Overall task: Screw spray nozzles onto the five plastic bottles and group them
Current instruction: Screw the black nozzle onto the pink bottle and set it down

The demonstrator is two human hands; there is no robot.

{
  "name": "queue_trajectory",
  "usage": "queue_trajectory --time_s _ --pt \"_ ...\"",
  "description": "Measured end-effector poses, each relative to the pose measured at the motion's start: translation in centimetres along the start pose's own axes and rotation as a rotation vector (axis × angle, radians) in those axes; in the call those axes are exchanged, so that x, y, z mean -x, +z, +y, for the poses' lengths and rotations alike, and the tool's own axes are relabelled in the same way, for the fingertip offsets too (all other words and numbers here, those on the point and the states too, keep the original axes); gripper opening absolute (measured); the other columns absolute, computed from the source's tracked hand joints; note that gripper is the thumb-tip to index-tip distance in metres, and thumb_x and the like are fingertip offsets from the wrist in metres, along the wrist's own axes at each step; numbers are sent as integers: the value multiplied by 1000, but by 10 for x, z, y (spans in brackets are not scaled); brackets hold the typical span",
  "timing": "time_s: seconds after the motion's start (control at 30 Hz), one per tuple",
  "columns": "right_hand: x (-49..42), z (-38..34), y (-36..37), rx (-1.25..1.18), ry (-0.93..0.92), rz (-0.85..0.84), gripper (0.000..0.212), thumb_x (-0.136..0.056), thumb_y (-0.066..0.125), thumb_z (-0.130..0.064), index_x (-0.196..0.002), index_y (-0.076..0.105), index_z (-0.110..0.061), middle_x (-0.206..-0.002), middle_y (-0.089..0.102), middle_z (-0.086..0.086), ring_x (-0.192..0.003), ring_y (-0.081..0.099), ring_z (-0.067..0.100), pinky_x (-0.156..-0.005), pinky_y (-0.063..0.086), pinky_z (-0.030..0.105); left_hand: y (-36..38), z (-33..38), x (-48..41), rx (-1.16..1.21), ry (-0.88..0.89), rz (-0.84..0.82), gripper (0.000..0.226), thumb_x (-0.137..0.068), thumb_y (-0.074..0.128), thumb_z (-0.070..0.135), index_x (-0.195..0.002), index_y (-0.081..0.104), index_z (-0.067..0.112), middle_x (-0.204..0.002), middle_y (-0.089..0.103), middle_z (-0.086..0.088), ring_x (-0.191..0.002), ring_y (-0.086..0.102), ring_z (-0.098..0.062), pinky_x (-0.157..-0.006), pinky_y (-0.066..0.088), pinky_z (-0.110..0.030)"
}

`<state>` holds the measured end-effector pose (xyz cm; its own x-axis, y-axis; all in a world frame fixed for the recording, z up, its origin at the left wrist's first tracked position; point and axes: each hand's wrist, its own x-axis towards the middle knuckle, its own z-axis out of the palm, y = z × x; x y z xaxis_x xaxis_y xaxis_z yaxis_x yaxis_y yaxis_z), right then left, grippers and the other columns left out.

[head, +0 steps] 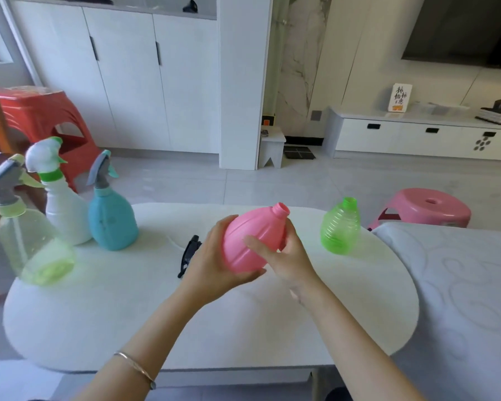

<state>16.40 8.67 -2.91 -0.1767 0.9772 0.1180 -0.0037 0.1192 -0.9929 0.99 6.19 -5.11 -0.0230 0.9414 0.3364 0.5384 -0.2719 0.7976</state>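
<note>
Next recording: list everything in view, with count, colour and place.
clear bottle: 1, pale green, grey nozzle on, table's left end.
white bottle: 1, white, green-white nozzle on, behind the clear one.
blue bottle: 1, blue, grey nozzle on, right of the white.
pink bottle: 1, pink, no nozzle, held over the table.
green bottle: 1, green, no nozzle, upright, table's right.
loose nozzle: 1, black, lying on the table.
table: 1, white.
red stool: 1, floor, far left.
pink stool: 1, floor, far right.
left hand: 1, cups the pink bottle's base.
right hand: 1, grips its side.
</note>
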Motion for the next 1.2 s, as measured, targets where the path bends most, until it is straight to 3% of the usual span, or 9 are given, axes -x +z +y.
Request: queue_trajectory --time_s 0.17,0.3,0.5,0.6,0.9,1.0,1.07,1.13,1.2 --pt "-16 3 29 -9 51 -126 48 -74 71 -48 -117 55 -35 -122 61 -9 -109 61 4 -90 51 27 -66 -31 6 34 -111 158 92 -43 87 53 -119 35 48 -109 51 21 -92 62 -9 -57 57 -24" --pt "-22 23 52 338 6 -183 25 -80 73 -28 -103 64 -26 -102 66 -12 -98 60 9 -78 45 17 -110 -58 22 -85 -189 242 91 -49 89 49 -121 33 49 -107 51 19 -94 56 -6 -68 55 -31" --pt "-30 43 88 1012 -255 -232 35 -71 72 -49 -95 71 -23 -94 70 -5 -93 55 21 -95 30 30 -137 -78 43 -165 -214 238 99 -46 87 57 -129 34 43 -107 52 15 -92 57 -6 -71 58 -37" --pt "-35 50 96 1190 -305 -257 29 -78 67 -43 -100 66 -23 -95 67 -4 -105 50 18 -115 0 34 -144 -81 45 -128 -221 265 94 -43 84 61 -122 34 50 -106 52 24 -93 56 0 -66 55 -29" --pt "-35 50 103 1307 -364 -319 23 -85 61 -33 -103 69 -21 -105 68 -4 -121 44 15 -94 -43 27 -140 -79 40 -75 -210 255 92 -47 85 58 -122 32 51 -106 49 27 -94 55 2 -65 52 -22" --pt "-37 47 102 1044 -345 -242 25 -85 64 -32 -109 68 -24 -111 67 -7 -121 47 6 -108 -29 27 -137 -76 38 -48 -206 268 94 -44 81 62 -123 32 48 -106 48 28 -95 55 1 -63 51 -20" --pt "-39 37 100 729 -254 -128 25 -83 67 -34 -107 69 -25 -101 69 -11 -104 53 -10 -118 0 31 -134 -74 36 -32 -203 287 93 -43 79 65 -120 30 52 -107 47 28 -94 55 1 -62 50 -18" --pt "-42 24 91 304 -124 -1 17 -82 70 -28 -100 70 -27 -92 70 -17 -82 59 -17 -99 40 26 -131 -73 34 -15 -201 311 91 -42 78 67 -119 31 54 -108 48 28 -94 55 1 -63 50 -18" --pt "-46 13 77 -15 -28 101 17 -84 69 -22 -100 71 -25 -87 74 -15 -79 64 -11 -76 50 13 -126 -73 31 -8 -207 303 91 -42 79 66 -119 32 53 -109 50 26 -95 57 -1 -65 52 -21"
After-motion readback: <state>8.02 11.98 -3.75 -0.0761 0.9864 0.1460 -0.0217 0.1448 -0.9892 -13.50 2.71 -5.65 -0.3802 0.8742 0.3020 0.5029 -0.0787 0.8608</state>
